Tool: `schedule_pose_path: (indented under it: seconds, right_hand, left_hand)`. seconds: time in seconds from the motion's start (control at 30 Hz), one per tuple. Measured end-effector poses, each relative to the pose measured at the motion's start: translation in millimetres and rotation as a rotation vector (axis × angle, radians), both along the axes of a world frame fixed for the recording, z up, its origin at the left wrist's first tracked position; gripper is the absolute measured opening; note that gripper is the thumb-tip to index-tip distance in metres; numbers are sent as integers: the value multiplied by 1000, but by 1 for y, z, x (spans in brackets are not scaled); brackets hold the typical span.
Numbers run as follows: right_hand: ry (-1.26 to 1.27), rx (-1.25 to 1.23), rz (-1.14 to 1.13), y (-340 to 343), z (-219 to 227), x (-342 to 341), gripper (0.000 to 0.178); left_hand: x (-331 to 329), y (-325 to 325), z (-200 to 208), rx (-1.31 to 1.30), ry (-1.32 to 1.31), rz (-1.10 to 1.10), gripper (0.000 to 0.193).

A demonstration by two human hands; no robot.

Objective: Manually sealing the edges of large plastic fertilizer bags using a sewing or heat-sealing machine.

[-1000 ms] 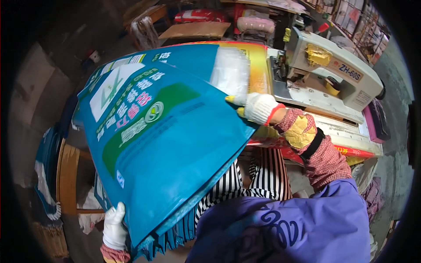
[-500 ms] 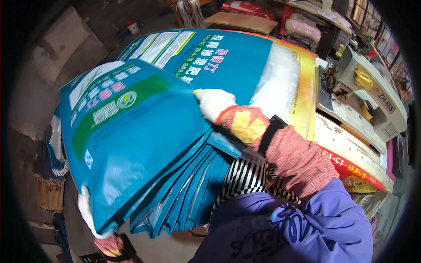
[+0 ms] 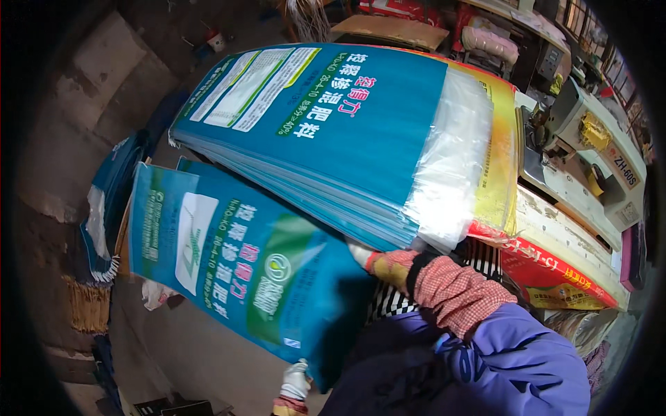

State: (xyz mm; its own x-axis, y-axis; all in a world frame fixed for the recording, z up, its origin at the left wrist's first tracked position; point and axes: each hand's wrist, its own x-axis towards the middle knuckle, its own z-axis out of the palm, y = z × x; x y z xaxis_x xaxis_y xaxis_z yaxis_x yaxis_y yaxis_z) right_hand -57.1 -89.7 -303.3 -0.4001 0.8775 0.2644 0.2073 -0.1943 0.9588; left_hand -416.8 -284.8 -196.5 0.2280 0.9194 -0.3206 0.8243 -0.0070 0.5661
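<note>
A bundle of teal printed sacks (image 3: 229,277) hangs tilted in front of me, along the near side of a tall stack. My left hand (image 3: 297,381), in a white glove, is closed on the bundle's lower edge near my body. In a white glove too, my right hand (image 3: 361,254) grips the bundle's upper near corner, close under the stack's edge; its fingertips are partly hidden. The stack of flat teal sacks (image 3: 388,104) lies just beyond, with clear plastic liners (image 3: 451,159) sticking out at its right end.
Under the liners are yellow and red sacks (image 3: 501,173). A sewing machine (image 3: 590,145) stands on a worktable (image 3: 558,215) at right. More teal sacks (image 3: 111,194) hang at left, above a straw broom (image 3: 89,303). A small bucket (image 3: 216,41) sits at the back.
The bundle has come down off the stack's near part and turned, uncovering the stack's top. My left hand has moved right, and my right hand has drawn closer to my body.
</note>
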Motion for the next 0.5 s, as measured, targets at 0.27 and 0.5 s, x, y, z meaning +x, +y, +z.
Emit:
schedule_pose_path:
  seconds: [0.27,0.5]
  right_hand:
    - [1513,-433,-57,-32,58,47,34]
    - [1613,-401,0,-12,76,54,32]
  left_hand:
    - [30,50,21,-288,285,219,43]
    - [90,140,112,-90,1068,-319,45]
